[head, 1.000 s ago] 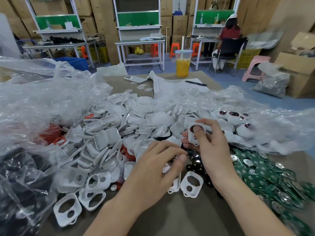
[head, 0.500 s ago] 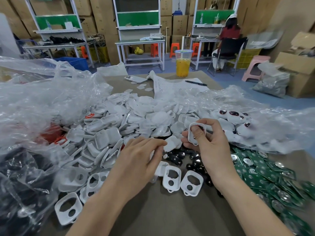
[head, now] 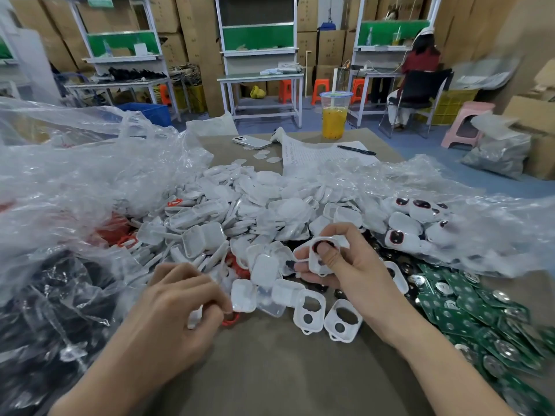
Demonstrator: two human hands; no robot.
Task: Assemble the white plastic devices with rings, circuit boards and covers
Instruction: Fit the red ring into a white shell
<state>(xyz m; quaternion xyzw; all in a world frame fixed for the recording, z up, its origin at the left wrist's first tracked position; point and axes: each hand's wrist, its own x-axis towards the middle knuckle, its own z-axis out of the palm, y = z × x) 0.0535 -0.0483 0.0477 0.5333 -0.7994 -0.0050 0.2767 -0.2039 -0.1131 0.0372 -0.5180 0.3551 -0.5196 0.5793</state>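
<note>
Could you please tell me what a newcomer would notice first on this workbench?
A heap of white plastic shells fills the middle of the table, with green circuit boards fanned out to its right. In front, the right hand holds a white frame raised, while the left hand pinches a red ring at the heap's near edge.

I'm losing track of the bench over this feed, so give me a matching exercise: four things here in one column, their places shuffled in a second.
Things:
1. circuit boards
2. drink cup
3. red ring
4. half-built white housing

Places:
A. gripped in the right hand
B. heaped at the near right of the table
C. at the fingertips of the left hand
D. standing at the far edge of the table

Pairs: 1-B, 2-D, 3-C, 4-A
</note>
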